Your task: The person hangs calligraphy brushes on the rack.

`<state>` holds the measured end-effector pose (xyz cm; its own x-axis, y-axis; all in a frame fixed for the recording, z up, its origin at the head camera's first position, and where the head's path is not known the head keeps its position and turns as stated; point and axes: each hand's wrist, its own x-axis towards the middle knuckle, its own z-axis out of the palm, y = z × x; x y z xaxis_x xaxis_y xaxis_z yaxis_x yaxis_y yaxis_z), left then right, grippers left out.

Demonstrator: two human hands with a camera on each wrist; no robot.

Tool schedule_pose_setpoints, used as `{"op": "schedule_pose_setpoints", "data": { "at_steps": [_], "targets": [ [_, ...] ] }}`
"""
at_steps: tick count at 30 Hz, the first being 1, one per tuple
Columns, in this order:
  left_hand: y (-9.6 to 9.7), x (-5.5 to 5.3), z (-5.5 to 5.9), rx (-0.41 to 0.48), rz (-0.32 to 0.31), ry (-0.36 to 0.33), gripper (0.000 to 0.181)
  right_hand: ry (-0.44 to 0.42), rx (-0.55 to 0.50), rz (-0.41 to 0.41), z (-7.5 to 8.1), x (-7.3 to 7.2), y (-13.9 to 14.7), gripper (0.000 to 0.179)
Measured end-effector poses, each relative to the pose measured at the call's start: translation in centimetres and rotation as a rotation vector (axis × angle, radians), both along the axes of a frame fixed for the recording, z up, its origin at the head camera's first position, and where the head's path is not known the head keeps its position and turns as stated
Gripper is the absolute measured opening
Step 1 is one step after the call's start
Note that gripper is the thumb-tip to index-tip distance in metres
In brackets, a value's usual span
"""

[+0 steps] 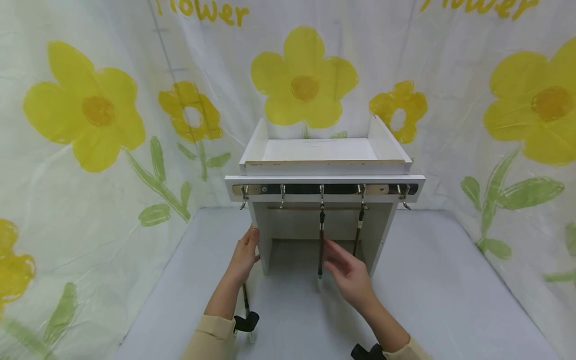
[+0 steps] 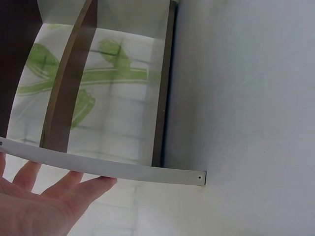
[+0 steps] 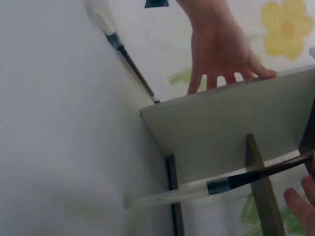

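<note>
My left hand [image 1: 243, 255] rests with fairly straight fingers against the left side panel [image 3: 231, 118] of a white wooden rack, the thumb at its front edge. A brush [image 1: 321, 245] with a dark handle and pale bristles hangs from the rack's middle hook [image 1: 321, 192]. Close to its right side is my right hand [image 1: 353, 280], fingers extended and loosely spread, not wrapped round the handle. Behind that hand a second brush [image 1: 358, 230] hangs from the hook to the right, its lower part hidden. A third brush [image 3: 133, 66] lies on the table left of the rack.
The rack carries a hook rail [image 1: 294, 189] along its front and an open tray-like top [image 1: 319, 150]. Inside are wooden crossbars [image 2: 64, 93]. A light table top [image 1: 450, 280] surrounds it, and a curtain [image 1: 252, 145] painted with yellow flowers encloses the space.
</note>
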<state>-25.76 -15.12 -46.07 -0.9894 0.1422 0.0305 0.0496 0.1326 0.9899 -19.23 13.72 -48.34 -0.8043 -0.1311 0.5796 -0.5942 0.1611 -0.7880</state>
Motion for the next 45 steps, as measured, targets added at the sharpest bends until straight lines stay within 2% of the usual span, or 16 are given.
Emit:
{"op": "schedule_pose_setpoints", "data": {
  "at_steps": [3,6,11,15,19,23,26,30,34,39,42,45],
  "targets": [
    [0.0,0.5,1.1,-0.016,-0.010,0.001,0.065,0.052,-0.018,-0.017,0.3,0.1,0.2,0.052],
    [-0.1,0.5,1.4,-0.025,-0.013,0.004,0.067,0.047,-0.034,-0.041,0.9,0.6,0.6,0.052],
    [-0.4,-0.6,-0.2,-0.008,-0.011,0.006,0.068,0.038,-0.033,-0.098,2.4,1.4,2.2,0.053],
    [-0.6,-1.3,-1.3,-0.014,-0.009,0.021,0.070,0.043,-0.087,-0.138,3.5,1.7,3.7,0.057],
    [-0.7,-1.3,-1.5,-0.024,0.000,0.034,0.073,0.091,-0.182,-0.154,4.0,1.9,4.8,0.062],
    [-0.7,-1.2,-1.5,-0.025,0.004,0.034,0.074,0.174,-0.291,-0.134,4.0,1.9,5.8,0.058],
    [-0.6,-1.2,-1.6,-0.023,0.004,0.034,0.074,0.189,-0.341,-0.172,4.1,1.8,6.5,0.055],
    [-0.5,-1.0,-1.5,-0.023,0.005,0.034,0.073,0.142,-0.351,-0.307,4.3,1.6,7.3,0.049],
    [-0.4,-0.9,-1.5,-0.024,0.003,0.028,0.075,0.123,-0.355,-0.403,4.4,1.1,7.7,0.045],
    [-0.7,-1.1,-1.7,-0.032,0.008,0.023,0.076,0.112,-0.371,-0.462,4.2,0.3,8.1,0.048],
    [-0.7,-1.1,-1.8,-0.037,0.012,0.020,0.076,0.044,-0.385,-0.489,4.1,-0.3,8.5,0.049],
    [-0.6,-1.0,-1.7,-0.035,0.020,0.014,0.075,-0.056,-0.401,-0.475,4.0,-0.8,8.8,0.049]
  ]
}}
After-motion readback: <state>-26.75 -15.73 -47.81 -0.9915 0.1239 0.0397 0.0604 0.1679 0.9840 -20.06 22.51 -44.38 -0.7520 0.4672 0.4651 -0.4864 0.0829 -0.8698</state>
